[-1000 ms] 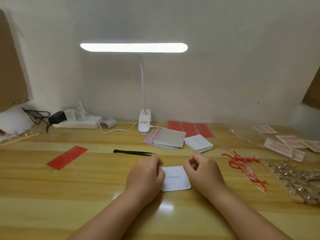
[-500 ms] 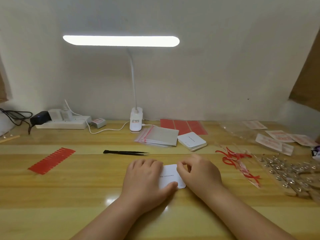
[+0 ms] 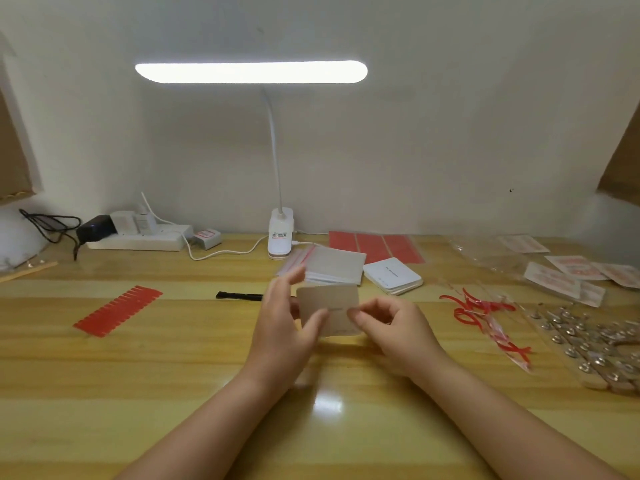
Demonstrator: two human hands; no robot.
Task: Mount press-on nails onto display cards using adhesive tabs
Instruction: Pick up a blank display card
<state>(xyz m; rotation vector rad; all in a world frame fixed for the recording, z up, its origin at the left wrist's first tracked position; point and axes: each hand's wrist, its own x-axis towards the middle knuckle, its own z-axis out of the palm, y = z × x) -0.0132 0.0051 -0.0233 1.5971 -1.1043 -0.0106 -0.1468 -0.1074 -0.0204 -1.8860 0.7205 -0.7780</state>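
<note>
White card: small rectangular white paper display card (image 3: 329,306), lifted above the yellow wooden desk (image 3: 138,368), upright, long edge level
Left hand (image 3: 287,327): pinches its left edge
Right hand (image 3: 391,323): pinches its right edge
Red tabs: red adhesive strip sheet (image 3: 117,310) lies well left, nearer the left hand

1. Both hands hold one display card (image 3: 329,308) above the table (image 3: 138,393): left hand (image 3: 282,327) at its left edge, right hand (image 3: 398,327) at its right edge.
2. Just behind the grip lie the tweezers (image 3: 239,295) and a stack of bags (image 3: 332,268).
3. Behind and right of the grip sits a card stack (image 3: 393,274).
4. Well left of the grip lies a tab strip (image 3: 117,311).
5. Far right of the grip lie the nails (image 3: 595,344).
</note>
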